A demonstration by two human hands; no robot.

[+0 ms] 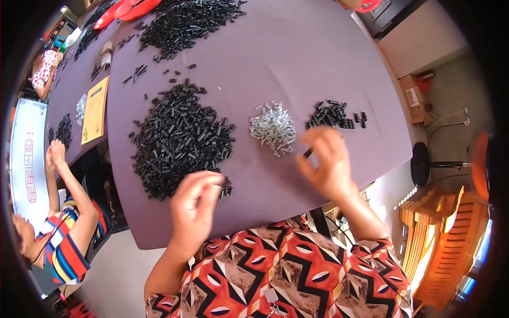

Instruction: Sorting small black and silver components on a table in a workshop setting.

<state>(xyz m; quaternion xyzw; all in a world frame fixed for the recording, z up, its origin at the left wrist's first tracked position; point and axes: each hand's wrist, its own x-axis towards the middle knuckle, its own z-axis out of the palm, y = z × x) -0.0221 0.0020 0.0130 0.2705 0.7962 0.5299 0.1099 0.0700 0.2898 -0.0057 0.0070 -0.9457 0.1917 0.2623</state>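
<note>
A large heap of short black tube-like pieces [180, 135] lies on the purple-brown tabletop [254, 196] in front of me. My left hand [193, 206] is over the heap's near right edge, thumb and fingers drawn together. Whatever they pinch is too small and shadowed to name. Right of the heap sits a small pile of silver springs [273, 128]. Beyond it is a smaller group of black pieces [330, 115]. Just on the near side of that group, my right hand [327, 164], slightly blurred, pinches a small black piece [308, 153] between thumb and fingers.
Another black heap [188, 24] and red trays [132, 9] are at the far side. A yellow booklet [95, 110] lies on the left. Beside it a person in a striped shirt [63, 249] works. Wooden chairs [445, 244] stand on the right, below a round stool [421, 164].
</note>
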